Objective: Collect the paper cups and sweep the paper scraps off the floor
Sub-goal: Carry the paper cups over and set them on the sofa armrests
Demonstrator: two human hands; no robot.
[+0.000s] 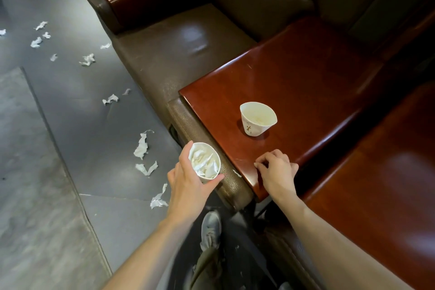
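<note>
My left hand grips a white paper cup stuffed with crumpled white paper, held over the padded chair arm. A second paper cup, dented at the rim and with a gold mark on its side, stands upright on the red-brown wooden side table. My right hand hovers at the table's near edge with its fingers curled and holding nothing. White paper scraps lie scattered along the grey floor to the left, from near my foot up to the far left.
A brown leather armchair sits between two wooden tables, with another wooden surface at the right. A small paper scrap lies on the padded chair arm. My grey shoe stands on the floor below.
</note>
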